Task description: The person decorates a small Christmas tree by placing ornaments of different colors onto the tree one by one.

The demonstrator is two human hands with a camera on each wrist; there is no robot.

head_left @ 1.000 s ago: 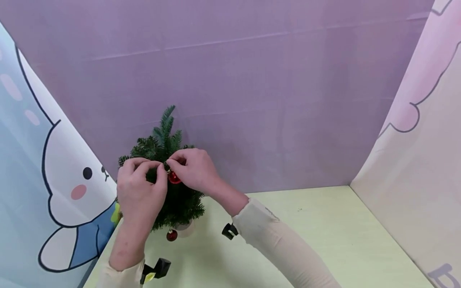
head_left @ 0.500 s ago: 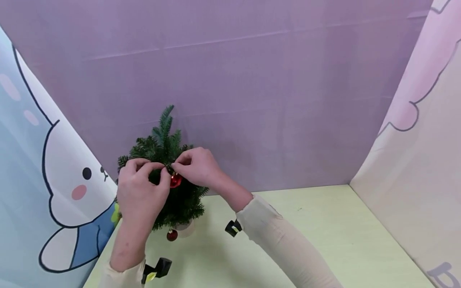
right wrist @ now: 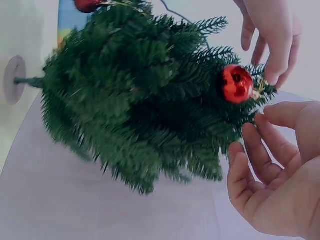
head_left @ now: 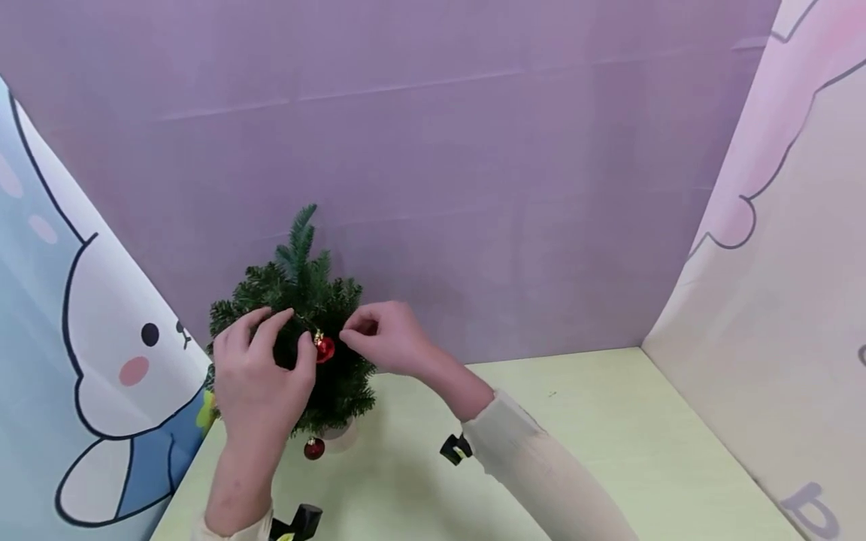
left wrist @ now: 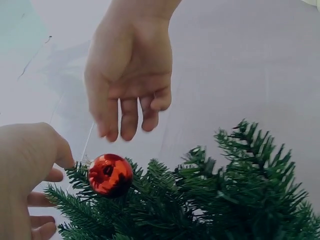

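A small artificial Christmas tree [head_left: 341, 387] stands at the left of the table. On its upper front hangs a shiny red bauble [head_left: 325, 349] with a gold cap, also plain in the left wrist view [left wrist: 110, 175]. My left hand [head_left: 262, 368] is at the bauble's left, fingers and thumb spread apart; its thumb tip is close to the cap, and whether it touches cannot be told. My right hand [head_left: 392, 340] is just right of the bauble, apart from it. The right wrist view shows that hand [right wrist: 280, 170] with loosely bent fingers and nothing held.
A second red bauble [head_left: 314, 448] hangs low at the front, near the tree's pale round base [head_left: 341, 436]. A purple cloth [head_left: 514, 188] closes off the back of the light green table [head_left: 575, 421]. Printed cloths flank both sides, a cartoon figure [head_left: 115, 361] on the left one.
My right hand has drawn away from the bauble to the right. My left finger and thumb have parted, and the bauble hangs on the tree. The head view has shifted slightly.
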